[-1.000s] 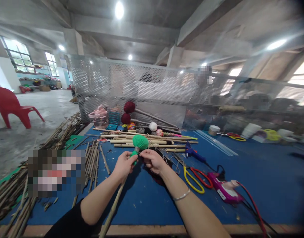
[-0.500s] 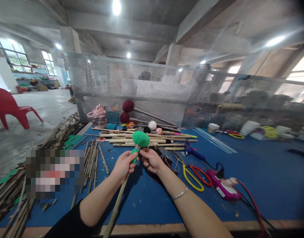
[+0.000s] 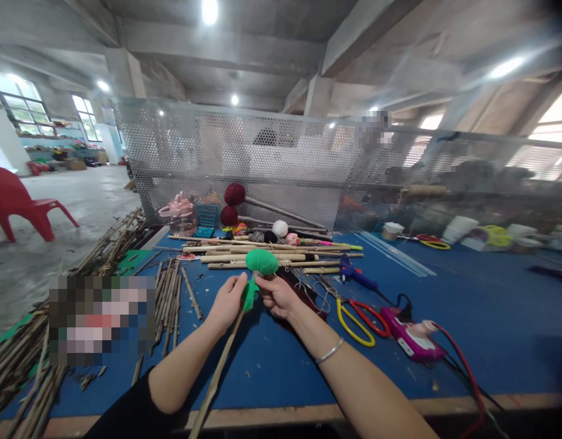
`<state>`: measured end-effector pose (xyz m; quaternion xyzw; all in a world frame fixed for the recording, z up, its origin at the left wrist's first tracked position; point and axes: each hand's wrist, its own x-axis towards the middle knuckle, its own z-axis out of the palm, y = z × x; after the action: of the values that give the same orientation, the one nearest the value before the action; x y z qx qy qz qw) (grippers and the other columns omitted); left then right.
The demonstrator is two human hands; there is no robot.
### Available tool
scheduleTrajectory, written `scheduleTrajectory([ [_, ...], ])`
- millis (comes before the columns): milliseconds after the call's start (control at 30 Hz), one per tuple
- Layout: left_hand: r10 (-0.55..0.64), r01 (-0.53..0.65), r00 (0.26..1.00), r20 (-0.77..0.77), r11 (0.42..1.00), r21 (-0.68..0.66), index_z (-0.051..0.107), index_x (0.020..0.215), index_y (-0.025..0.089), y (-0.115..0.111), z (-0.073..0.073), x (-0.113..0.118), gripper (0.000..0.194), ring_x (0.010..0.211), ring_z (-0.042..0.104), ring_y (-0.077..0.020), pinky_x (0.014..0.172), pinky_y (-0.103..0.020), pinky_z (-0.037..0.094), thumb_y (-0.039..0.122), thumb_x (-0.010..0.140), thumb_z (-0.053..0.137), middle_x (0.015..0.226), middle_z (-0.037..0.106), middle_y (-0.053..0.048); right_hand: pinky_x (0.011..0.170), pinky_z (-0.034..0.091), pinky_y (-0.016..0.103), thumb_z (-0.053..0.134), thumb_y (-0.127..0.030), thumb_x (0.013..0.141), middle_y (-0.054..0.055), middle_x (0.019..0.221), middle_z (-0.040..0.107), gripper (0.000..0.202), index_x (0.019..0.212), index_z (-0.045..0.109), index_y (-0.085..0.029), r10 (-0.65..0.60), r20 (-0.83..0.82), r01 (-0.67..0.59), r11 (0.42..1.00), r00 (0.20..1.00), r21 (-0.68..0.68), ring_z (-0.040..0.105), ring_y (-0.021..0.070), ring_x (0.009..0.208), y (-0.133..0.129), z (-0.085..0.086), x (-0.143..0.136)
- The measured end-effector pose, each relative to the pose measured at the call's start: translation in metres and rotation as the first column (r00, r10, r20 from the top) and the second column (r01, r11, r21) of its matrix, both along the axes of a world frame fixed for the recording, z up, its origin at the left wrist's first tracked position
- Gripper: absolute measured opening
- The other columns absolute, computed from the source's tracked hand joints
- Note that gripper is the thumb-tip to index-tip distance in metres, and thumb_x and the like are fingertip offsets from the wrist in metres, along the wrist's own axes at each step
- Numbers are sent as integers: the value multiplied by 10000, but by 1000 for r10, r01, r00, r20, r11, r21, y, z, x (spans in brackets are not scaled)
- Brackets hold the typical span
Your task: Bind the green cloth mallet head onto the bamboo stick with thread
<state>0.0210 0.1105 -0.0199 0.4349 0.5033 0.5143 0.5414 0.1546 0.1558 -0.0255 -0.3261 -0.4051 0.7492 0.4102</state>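
Note:
A bamboo-like stick (image 3: 219, 370) slants up from the front edge and carries a rounded head (image 3: 261, 262) covered in green cloth. Below the head hangs a loose green cloth tail (image 3: 249, 297). My right hand (image 3: 277, 296) pinches the neck of the stick just under the head, thumb and forefinger closed on it. To the left of the cloth tail is my left hand (image 3: 226, 303), its fingers extended and loosened, with the thumb side against or very near the cloth. Its far fingers are partly hidden.
Yellow-and-red-handled scissors (image 3: 356, 323), a blue glue gun (image 3: 357, 274) and a magenta power strip (image 3: 413, 335) lie at right. Behind are bamboo sticks (image 3: 262, 259) and dark red balls on sticks (image 3: 235, 194). Twigs (image 3: 169, 299) lie left; a perforated metal screen (image 3: 180, 146) stands behind.
My left hand has loosened from the cloth and stick and shifted slightly left. The green tail now hangs spread out. My right hand stays at the neck; the head sits slightly lower.

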Motion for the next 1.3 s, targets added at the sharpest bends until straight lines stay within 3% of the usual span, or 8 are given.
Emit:
scheduleTrajectory([
  [133, 181, -100, 926, -331, 964, 247, 565, 887, 150, -3, -1, 1, 426, 553, 503, -101, 496, -204, 402, 468, 617, 649, 730, 586, -12, 301, 68, 160, 762, -371, 539, -119, 393, 312, 386, 684, 486, -143, -3, 78, -2, 997, 997, 72, 152, 3, 325, -4, 1, -6],
  [267, 229, -104, 871, -435, 951, 291, 595, 780, 145, -2, 0, 0, 301, 512, 464, -86, 489, -194, 374, 405, 636, 638, 631, 578, 6, 310, 74, 160, 733, -372, 585, -118, 409, 313, 350, 732, 511, -145, 32, 90, -43, 991, 995, 127, 152, 10, 340, -5, 3, -2],
  [600, 227, -173, 930, -288, 964, 201, 585, 802, 145, -1, 10, -5, 323, 332, 379, -56, 330, -175, 289, 418, 640, 645, 457, 481, 62, 319, 52, 165, 744, -285, 557, -119, 375, 292, 307, 625, 471, -160, -30, 33, 27, 994, 999, 103, 151, 10, 326, -4, 11, 5],
  [700, 175, -153, 976, -132, 975, 165, 556, 799, 148, 0, 10, -4, 340, 324, 386, -51, 319, -169, 289, 417, 622, 668, 460, 462, 74, 320, 48, 164, 754, -286, 550, -120, 390, 285, 320, 628, 472, -156, -7, -3, 8, 996, 1000, 92, 146, 7, 331, -5, 10, 1],
  [867, -55, 37, 975, 215, 995, 87, 509, 725, 150, 0, 7, 1, 340, 318, 353, -32, 308, -139, 242, 411, 602, 689, 418, 439, 79, 320, 57, 155, 766, -285, 558, -122, 405, 292, 330, 701, 499, -153, 35, -80, -28, 995, 996, 91, 137, 4, 336, -6, 9, 0],
  [1100, -241, 269, 946, 215, 956, -113, 554, 711, 117, -1, 10, -4, 327, 416, 491, -58, 405, -161, 359, 439, 685, 607, 569, 568, -14, 324, 50, 148, 776, -301, 543, -102, 418, 348, 359, 698, 492, -145, 110, -113, -114, 993, 988, -32, 147, -3, 338, -1, -3, 5],
  [1200, -170, 173, 984, 51, 981, -85, 573, 755, 124, 2, 8, -8, 356, 516, 550, -117, 492, -229, 422, 476, 712, 549, 648, 597, -41, 325, 37, 149, 782, -300, 536, -128, 408, 260, 375, 700, 480, -149, 77, -82, -81, 996, 994, -44, 118, -2, 342, 0, -5, 1],
  [1300, 114, -69, 955, -274, 983, 169, 598, 760, 128, 2, 6, -10, 381, 610, 549, -136, 576, -242, 421, 498, 721, 516, 668, 597, -31, 324, 34, 151, 778, -331, 535, -132, 413, 235, 397, 647, 439, -157, 48, -46, -49, 998, 998, -24, 105, -2, 346, -1, -5, -3],
])
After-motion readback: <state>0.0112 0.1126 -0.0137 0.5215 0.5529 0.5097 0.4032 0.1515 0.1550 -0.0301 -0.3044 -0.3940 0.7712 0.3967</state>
